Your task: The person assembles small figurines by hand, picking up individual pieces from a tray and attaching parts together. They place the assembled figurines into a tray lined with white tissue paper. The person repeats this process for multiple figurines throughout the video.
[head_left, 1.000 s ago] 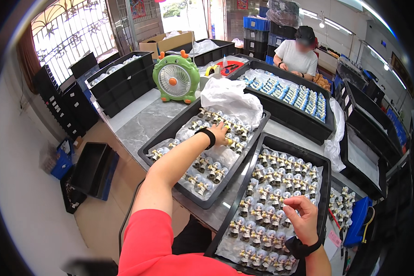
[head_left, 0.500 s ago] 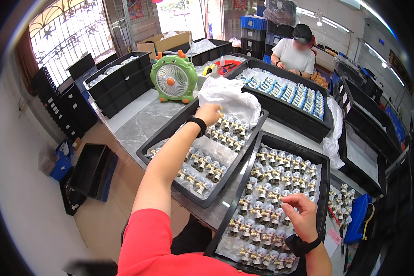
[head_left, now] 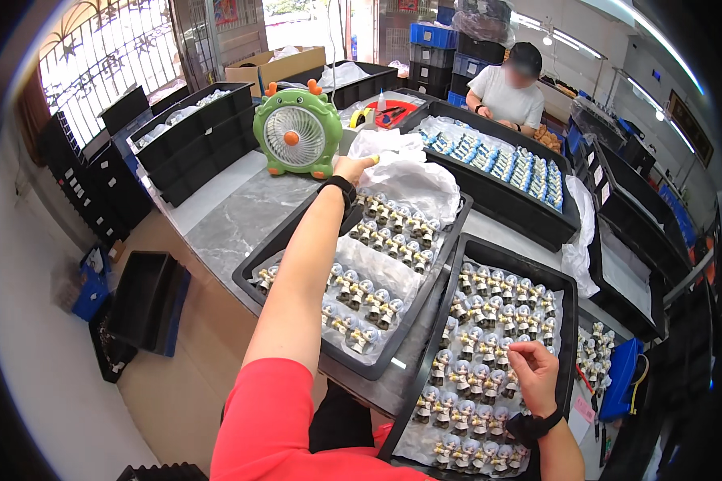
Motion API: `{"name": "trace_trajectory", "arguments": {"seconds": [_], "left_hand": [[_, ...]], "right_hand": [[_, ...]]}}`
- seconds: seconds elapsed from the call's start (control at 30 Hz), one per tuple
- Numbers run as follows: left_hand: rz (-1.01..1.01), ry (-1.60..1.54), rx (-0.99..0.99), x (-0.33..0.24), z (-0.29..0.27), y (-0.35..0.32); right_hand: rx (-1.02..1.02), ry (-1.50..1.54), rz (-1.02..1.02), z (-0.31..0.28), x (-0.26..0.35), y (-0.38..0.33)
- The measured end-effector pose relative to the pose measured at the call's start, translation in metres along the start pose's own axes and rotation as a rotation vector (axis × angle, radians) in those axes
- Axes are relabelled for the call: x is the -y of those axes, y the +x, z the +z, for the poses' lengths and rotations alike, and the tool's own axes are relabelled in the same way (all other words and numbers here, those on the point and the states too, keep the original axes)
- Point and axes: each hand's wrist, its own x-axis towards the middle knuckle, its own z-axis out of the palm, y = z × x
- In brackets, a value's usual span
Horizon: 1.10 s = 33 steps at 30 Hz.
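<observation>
My left arm reaches across the left black tray (head_left: pixel 375 370). At its far end my left hand (head_left: pixel 351 170) is beside crumpled white plastic sheeting (head_left: pixel 413 172), one yellow-tipped finger stretched out. The other fingers are mostly hidden, and contact with the sheeting is unclear. Below that hand, small pale-haired figurines (head_left: pixel 393 216) lie in rows on plastic. My right hand (head_left: pixel 535 375) hovers above the right black tray (head_left: pixel 568 321), thumb and forefinger brought together in a pinch. Anything between those fingertips is too small to make out. Rows of similar figurines (head_left: pixel 465 413) fill this tray around the hand.
A green fan (head_left: pixel 297 132) stands beyond the left tray. Across the table a person (head_left: pixel 509 96) works behind a black tray of blue-and-white items (head_left: pixel 497 164). More figurines (head_left: pixel 595 353) and a blue container (head_left: pixel 622 381) sit at right. Stacked black trays (head_left: pixel 148 301) are on the floor.
My left hand has moved away from the figurines, up and left toward the edge of the sheeting. My right hand stays over its tray, its thumb and forefinger closer together. The whole view has shifted slightly.
</observation>
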Motion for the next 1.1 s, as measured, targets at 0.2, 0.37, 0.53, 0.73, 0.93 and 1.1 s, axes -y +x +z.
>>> {"name": "trace_trajectory", "arguments": {"seconds": [0.2,0.37,0.53,0.73,0.93,1.1], "left_hand": [[0.099,-0.305,0.18,0.027,-0.016,0.014],[0.255,-0.144,0.358,0.017,-0.044,-0.012],[0.314,-0.053,0.576,0.017,-0.073,-0.042],[0.275,-0.144,0.472,0.013,-0.09,-0.085],[0.307,-0.344,0.497,0.015,-0.093,-0.118],[0.276,0.032,0.585,0.025,-0.109,-0.135]], "right_hand": [[0.011,-0.04,-0.024,0.007,-0.006,0.003],[0.127,-0.097,0.076,0.013,-0.001,-0.002],[0.48,-0.313,0.052,0.02,0.032,0.009],[0.571,-0.389,-0.166,0.04,0.059,0.055],[0.389,-0.431,-0.28,0.067,0.058,0.115],[0.229,-0.431,-0.392,0.09,0.045,0.161]]}}
